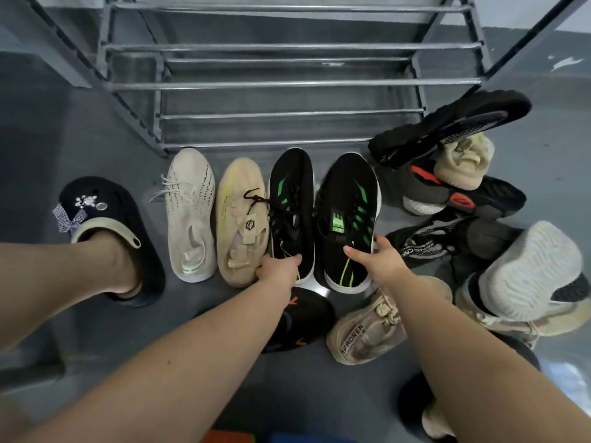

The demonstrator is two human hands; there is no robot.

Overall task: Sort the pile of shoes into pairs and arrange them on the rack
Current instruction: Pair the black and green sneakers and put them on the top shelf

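— What's the floor like, and what stands on it?

— A grey floor [80,330], smooth and a little shiny. At the far side stands a grey metal rack [287,84] with rows of bars, seen from above, and no shoe lies on its bars.

— Where are the shoes?

— In a row on the floor just in front of the rack, toes pointing to it: a cream knit sneaker [191,215], then a beige sneaker [240,222] with a dark lace, then a pair in black with green stripes, the left black-green sneaker [291,203] and the right black-green sneaker [348,215] side by side.

— And the hands?

— The left hand [281,266] grips the heel of the left black-green sneaker, fingers curled over its collar. The right hand [375,260] holds the heel of the right one, thumb inside the opening and fingers round the outer side. Both shoes look to sit on the floor.

— The pile?

— On the right: a black sneaker [447,129] tipped up with its sole showing, a dark sneaker with red trim [447,193], a pale one upside down showing a white ribbed sole [531,266], others tangled under them. Nearer the person lie a tan sneaker with lettering [364,330] and a black shoe with orange marks [303,318], between the arms.

— Anything else?

— At the left, the person's foot wears a dark clog [118,219] with charms and a checked bow.
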